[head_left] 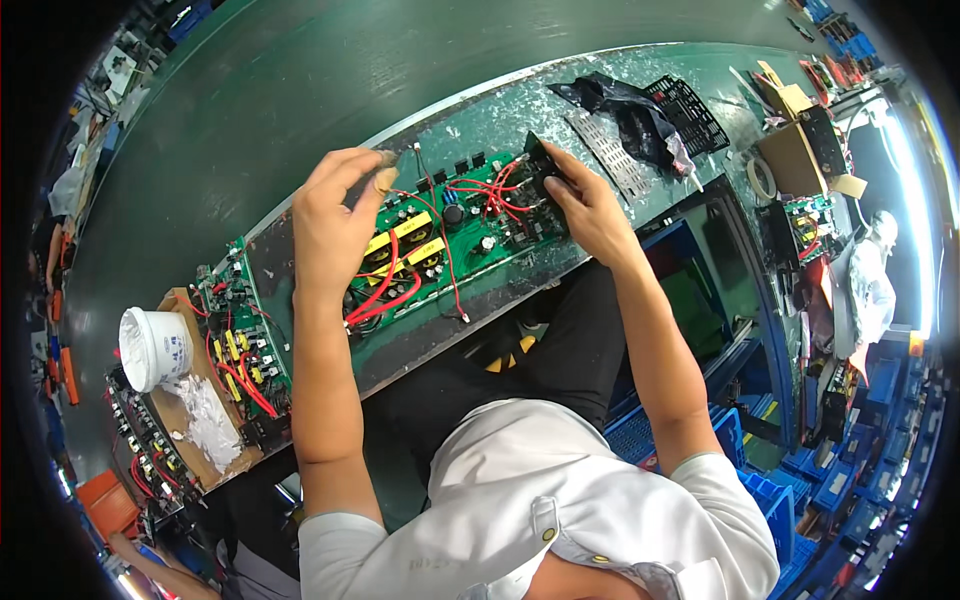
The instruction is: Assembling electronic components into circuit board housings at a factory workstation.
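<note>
A long green circuit board (470, 240) lies on the bench in front of me, with yellow-wrapped transformers (425, 252), red wires and black components on it. My left hand (338, 205) is over the board's far left edge. Its thumb and forefinger, with pale tan covers on the tips, come together in a pinch; anything between them is too small to make out. At the board's right end, my right hand (592, 212) grips an upright black panel (540, 160) between thumb and fingers. Red leads run from the board towards that panel.
Further boards (240, 345) and a white tub (155, 348) beside a cardboard piece smeared with white paste are on the left. A slotted metal plate (608, 155), black plastic sheet (635, 115) and black grille (690, 112) lie at the far right. Blue crates (770, 500) stand lower right.
</note>
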A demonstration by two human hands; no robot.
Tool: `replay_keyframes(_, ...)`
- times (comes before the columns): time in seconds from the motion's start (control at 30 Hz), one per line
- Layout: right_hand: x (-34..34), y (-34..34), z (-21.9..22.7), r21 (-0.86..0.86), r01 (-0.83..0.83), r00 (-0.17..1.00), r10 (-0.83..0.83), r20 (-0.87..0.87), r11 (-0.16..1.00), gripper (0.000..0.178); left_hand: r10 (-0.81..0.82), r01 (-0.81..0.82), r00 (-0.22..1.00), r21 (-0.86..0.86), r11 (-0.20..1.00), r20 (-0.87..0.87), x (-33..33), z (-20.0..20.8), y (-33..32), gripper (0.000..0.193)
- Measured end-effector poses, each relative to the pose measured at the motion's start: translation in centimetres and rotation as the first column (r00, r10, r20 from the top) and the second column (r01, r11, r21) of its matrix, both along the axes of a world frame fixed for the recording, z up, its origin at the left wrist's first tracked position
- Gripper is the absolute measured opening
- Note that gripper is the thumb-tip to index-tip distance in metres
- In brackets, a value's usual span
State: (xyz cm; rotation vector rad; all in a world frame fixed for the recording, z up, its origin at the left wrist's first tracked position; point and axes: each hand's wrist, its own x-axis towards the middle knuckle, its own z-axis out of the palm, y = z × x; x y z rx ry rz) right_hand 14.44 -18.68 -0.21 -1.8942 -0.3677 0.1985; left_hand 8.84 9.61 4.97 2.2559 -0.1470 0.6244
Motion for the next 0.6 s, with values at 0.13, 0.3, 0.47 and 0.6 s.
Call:
replay_keyframes(0.13, -0.7, 0.5, 1.3, -0.290, 0.196, 0.876, -0.034, 0.480, 0.937, 0.044, -0.044, 0.039, 0.999, -0.192, 0.981, -0.024, 0.0, -1.0, 0.2, 0.019)
replay_keyframes(0.3, -5.1, 6.5, 5.6, 0.356, -0.174, 0.973, 0.105, 0.204, 0.918, 0.050, -0.178, 0.254, 0.965, -0.859, 0.445, 0.192, -1.4, 2.0, 0.2, 0.040)
replay_keyframes(0.47, -13.0, 15.2, 3.8, 0.770, -0.452, 0.751, 0.657, 0.056, 0.451, 0.070, -0.335, 0.611, 0.675, -0.752, -0.245, 0.657, -1.1, 11.4, 3.2, 0.043)
replay_keyframes(0.6, -18.6, 17.5, 1.4, 0.899, -0.197, 0.724, 0.676, -0.136, 0.392, 0.052, -0.226, 0.680, 0.695, -0.726, -0.102, 0.682, -0.1, 16.6, 11.5, 0.042)
